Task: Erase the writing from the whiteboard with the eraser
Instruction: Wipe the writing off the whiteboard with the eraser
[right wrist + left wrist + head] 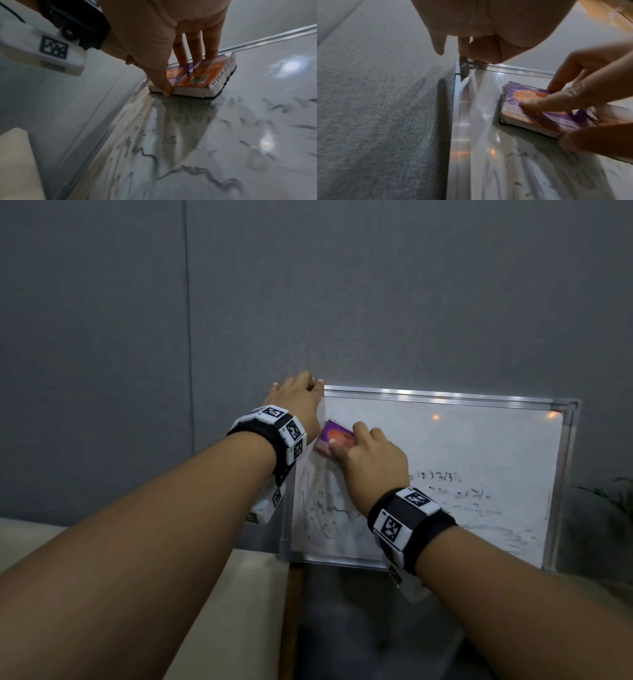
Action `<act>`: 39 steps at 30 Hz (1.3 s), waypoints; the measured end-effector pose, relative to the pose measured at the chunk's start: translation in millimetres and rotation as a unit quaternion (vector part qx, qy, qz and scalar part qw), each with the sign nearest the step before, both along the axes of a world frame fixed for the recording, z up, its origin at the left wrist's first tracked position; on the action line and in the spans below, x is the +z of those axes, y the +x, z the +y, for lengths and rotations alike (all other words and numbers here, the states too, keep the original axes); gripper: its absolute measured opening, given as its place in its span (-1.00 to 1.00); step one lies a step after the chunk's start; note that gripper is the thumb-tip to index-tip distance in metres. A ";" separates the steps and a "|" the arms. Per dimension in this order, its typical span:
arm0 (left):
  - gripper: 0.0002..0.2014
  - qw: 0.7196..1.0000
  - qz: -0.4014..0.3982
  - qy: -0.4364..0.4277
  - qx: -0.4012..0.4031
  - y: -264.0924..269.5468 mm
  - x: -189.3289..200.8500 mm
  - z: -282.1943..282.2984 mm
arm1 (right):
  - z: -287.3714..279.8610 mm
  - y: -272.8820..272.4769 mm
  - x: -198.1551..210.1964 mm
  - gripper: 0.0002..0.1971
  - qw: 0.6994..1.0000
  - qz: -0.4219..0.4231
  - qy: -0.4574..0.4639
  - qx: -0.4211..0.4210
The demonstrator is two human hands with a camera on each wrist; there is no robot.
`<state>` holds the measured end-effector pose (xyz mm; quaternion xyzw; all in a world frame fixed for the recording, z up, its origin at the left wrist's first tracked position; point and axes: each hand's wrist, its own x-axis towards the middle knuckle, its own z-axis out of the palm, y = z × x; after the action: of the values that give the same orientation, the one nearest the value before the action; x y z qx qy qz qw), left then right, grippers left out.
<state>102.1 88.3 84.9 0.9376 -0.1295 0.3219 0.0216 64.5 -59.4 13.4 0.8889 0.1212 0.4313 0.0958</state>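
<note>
The right hand [371, 463] is gripping the eraser [335, 438], thumb on 1 long edge and 3 fingers on its top, and is pressing it flat against the upper-left area of the whiteboard [479, 440], while the left hand [298, 397] is curling its fingers over the board's upper-left corner to steady it. The erasing step is judged to be partly done: smeared writing [197, 171] is remaining across the lower half, so the next move calls for firm strokes downward and rightward. The eraser's side label is reading "CHASER"; the board's writing is illegible.
</note>
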 end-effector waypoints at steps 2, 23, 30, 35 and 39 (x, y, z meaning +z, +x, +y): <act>-0.24 1.000 0.000 0.004 0.004 -0.5 0.1 -0.2 | 9.3 -0.5 -4.4 -0.75 1.000 -0.001 -0.009 0.010; -0.25 1.000 -0.006 -0.010 0.014 5.7 -3.1 -0.4 | 12.6 -13.0 -28.2 -0.77 0.995 0.077 -0.046 0.034; -0.21 1.000 -0.006 -0.010 0.008 6.7 -4.1 -0.8 | 11.1 -8.4 -12.4 -0.71 0.998 0.039 -0.024 0.037; -0.22 1.000 -0.007 -0.013 0.012 5.9 -4.4 -0.5 | 19.9 -11.8 -28.3 -0.77 0.997 0.059 -0.043 0.028; -0.22 1.000 -0.007 -0.016 0.007 6.4 -5.5 -0.4 | -1.6 -9.2 -28.7 -0.71 0.998 0.042 -0.046 0.016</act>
<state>108.5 87.9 79.4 0.9357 -0.1176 0.3310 0.0329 55.3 -61.0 -15.3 0.8989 0.1592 0.3888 0.1243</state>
